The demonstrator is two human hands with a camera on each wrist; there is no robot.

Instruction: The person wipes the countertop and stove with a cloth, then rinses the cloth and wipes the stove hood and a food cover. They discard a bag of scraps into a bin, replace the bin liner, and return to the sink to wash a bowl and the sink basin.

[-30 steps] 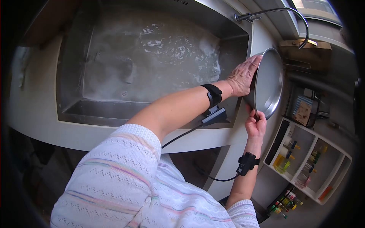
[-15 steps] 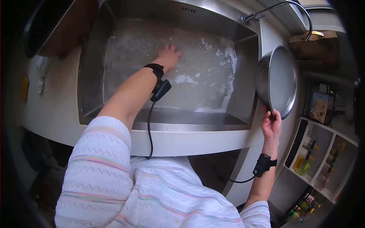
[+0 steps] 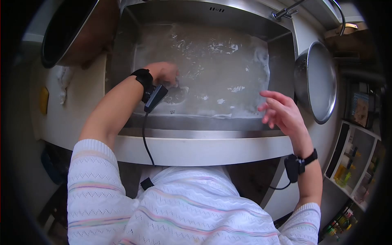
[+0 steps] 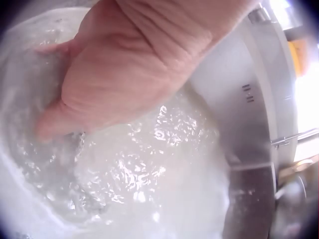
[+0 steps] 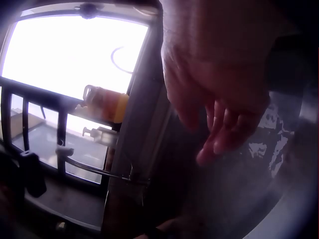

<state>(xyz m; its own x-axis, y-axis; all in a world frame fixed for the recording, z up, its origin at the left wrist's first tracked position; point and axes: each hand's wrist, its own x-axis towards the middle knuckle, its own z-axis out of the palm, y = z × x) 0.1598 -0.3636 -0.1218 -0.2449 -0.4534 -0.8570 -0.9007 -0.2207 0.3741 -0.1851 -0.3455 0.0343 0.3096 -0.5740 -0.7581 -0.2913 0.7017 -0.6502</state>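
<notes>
A large steel sink (image 3: 279, 61) holds cloudy water (image 3: 212, 77) with bright ripples. My left hand (image 3: 163, 72) dips into the water on the sink's left side. In the left wrist view, its thumb and a finger spread apart and enter the water, which hides the fingertips; I cannot tell whether they grip anything below. My right hand (image 3: 283, 110) hovers over the sink's right end, fingers loosely bent and nothing in them. Just beyond it, a wide stainless steel bowl (image 3: 303, 75) rests on the counter at the right of the sink.
A big brown pot (image 3: 87, 38) stands at the sink's far left, near a crumpled white cloth (image 3: 63, 81) and a yellow item (image 3: 43, 100). A faucet (image 3: 281, 14) rises at the back right. Shelves with bottles (image 3: 345, 171) stand low at the right.
My left hand has gone from the steel bowl into the water, then moved leftward through it. The right hand has let go of the bowl's rim and shifted over the sink.
</notes>
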